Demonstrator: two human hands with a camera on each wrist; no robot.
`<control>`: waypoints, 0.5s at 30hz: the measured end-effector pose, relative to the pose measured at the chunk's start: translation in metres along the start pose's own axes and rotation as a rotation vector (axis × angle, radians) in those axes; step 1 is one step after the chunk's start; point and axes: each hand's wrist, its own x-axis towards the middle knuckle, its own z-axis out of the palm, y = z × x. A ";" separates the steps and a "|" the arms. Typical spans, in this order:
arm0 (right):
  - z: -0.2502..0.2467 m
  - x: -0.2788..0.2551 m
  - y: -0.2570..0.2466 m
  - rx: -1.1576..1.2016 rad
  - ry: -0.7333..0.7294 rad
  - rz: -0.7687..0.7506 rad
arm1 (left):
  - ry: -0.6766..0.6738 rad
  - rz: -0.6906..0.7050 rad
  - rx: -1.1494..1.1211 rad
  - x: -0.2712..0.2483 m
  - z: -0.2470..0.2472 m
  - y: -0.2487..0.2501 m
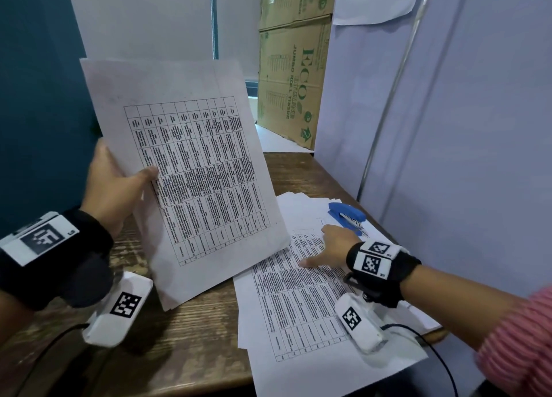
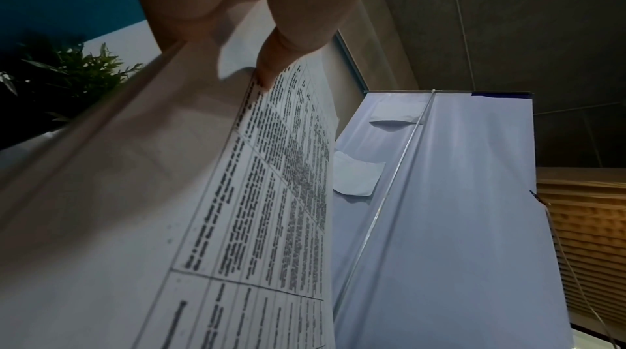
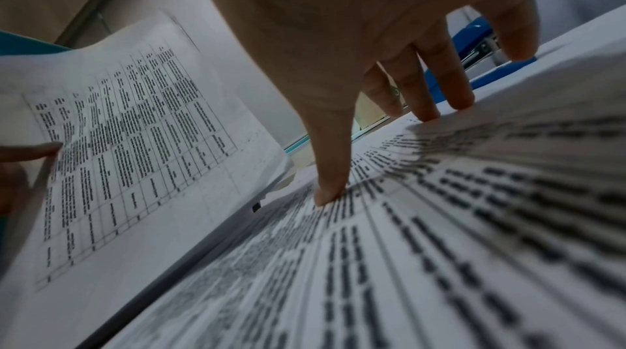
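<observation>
**Left hand holds up a sheaf, right hand presses the pile**

At the far left, the left hand (image 1: pixel 115 184) grips a sheaf of printed sheets (image 1: pixel 191 172) by its left edge. The thumb (image 2: pixel 271 71) lies clamped on the printed table grid on the front, and the other fingers are hidden behind the paper. The sheaf stands tilted, top leaning away, above the wooden table (image 1: pixel 185 337). Its lower right corner overlaps the pile beside it, but whether it touches cannot be told.

To the right, a pile of printed sheets (image 1: pixel 298 307) lies flat and loosely fanned on the table. The right hand (image 1: pixel 331 247) rests on its top sheet with fingers spread apart and nearly straight. The thumb tip and fingertips (image 3: pixel 426 111) press down on the print, holding nothing.

Just beyond that hand, a blue stapler (image 1: pixel 348 215) sits on the pile's far sheets. Cardboard boxes (image 1: pixel 294 76) are stacked behind, and a white panel (image 1: pixel 448 127) stands along the right.
</observation>
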 end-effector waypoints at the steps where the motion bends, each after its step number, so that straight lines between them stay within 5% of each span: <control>1: 0.000 -0.001 0.000 0.009 0.006 -0.007 | -0.001 0.002 0.005 0.000 0.000 0.000; 15: -0.050 0.015 0.015 0.760 0.215 -0.127 | -0.002 0.016 -0.021 0.005 -0.007 0.004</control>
